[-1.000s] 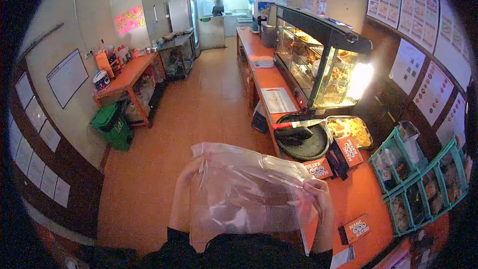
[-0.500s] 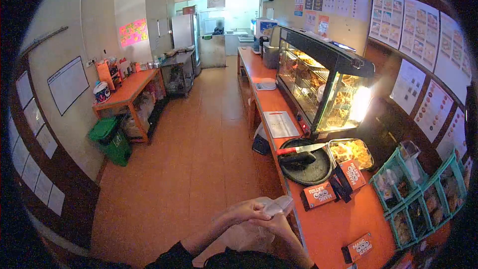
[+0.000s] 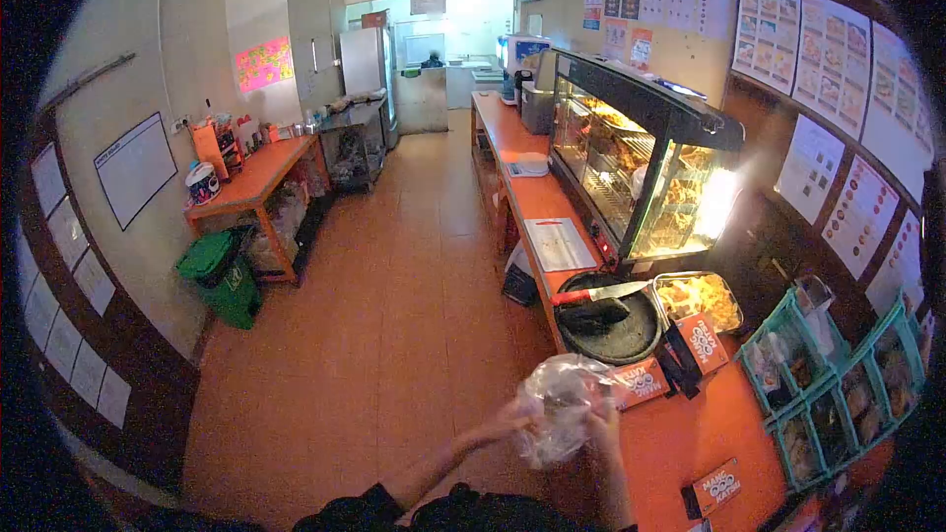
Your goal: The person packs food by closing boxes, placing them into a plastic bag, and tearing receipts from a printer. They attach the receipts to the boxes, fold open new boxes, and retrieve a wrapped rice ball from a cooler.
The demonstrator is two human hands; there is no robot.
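A clear plastic bag [image 3: 560,404], puffed out and crinkled, is stretched between my two hands in front of me at the counter's edge. My left hand [image 3: 522,416] grips its left side. On the opposite side my right hand [image 3: 601,416] is closed on the film; its fingers are partly blurred and seen through the plastic. Just beyond the bag lies an orange box [image 3: 641,380] with "Mang Katsu" lettering, partly covered by the bag. A second orange box [image 3: 701,340] leans beside it.
A stone mortar [image 3: 611,340] has a red-handled knife [image 3: 591,294] across it. A metal tray of food [image 3: 698,301] stands beside it, near the lit display warmer [image 3: 641,153]. Teal compartment baskets [image 3: 833,384] and another orange box [image 3: 716,486] are at right; a green bin [image 3: 222,278] stands left.
The bag, bunched up in my hands before, is now spread out and puffed. My hands have moved apart, and the bag has risen toward the orange box on the counter.
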